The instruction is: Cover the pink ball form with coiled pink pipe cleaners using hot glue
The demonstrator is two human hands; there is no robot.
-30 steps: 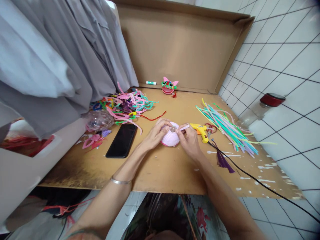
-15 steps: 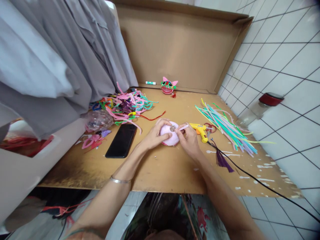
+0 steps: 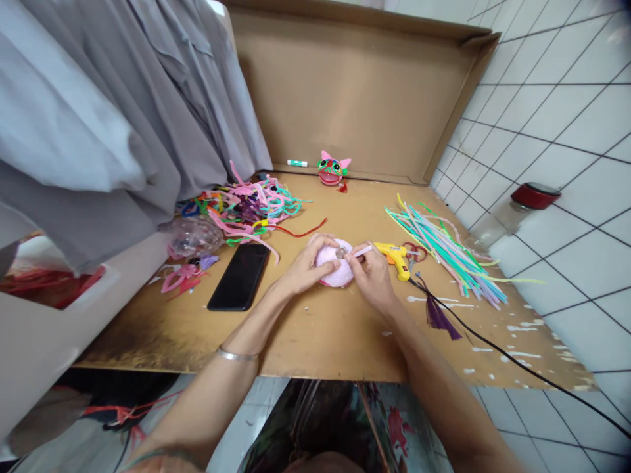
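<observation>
A round, pale-pink ball [image 3: 336, 277] wound in rings of fuzzy pipe cleaner sits in front of me, with a small bare opening on its upper side. My left hand [image 3: 311, 264] is closed round its left side, thumb across the front. On the other side, my right hand [image 3: 371, 272] pinches a pale pipe cleaner [image 3: 363, 251] close against the ball near that opening. Just right of my right hand lies a yellow glue gun [image 3: 394, 257], with red-handled scissors [image 3: 417, 251] beside it.
A black phone [image 3: 239, 277] lies left. Tangled pipe cleaners [image 3: 261, 200] are heaped behind it; straight ones [image 3: 444, 243] lie right, near a red-lidded jar [image 3: 513, 213]. A decorated animal head [image 3: 331, 171] and marker [image 3: 297, 163] stand at the back. A purple tassel [image 3: 440, 318] lies by the black cord [image 3: 493, 346].
Almost nothing differs. My left thumb has shifted very slightly to the right on the ball; both hands keep their places.
</observation>
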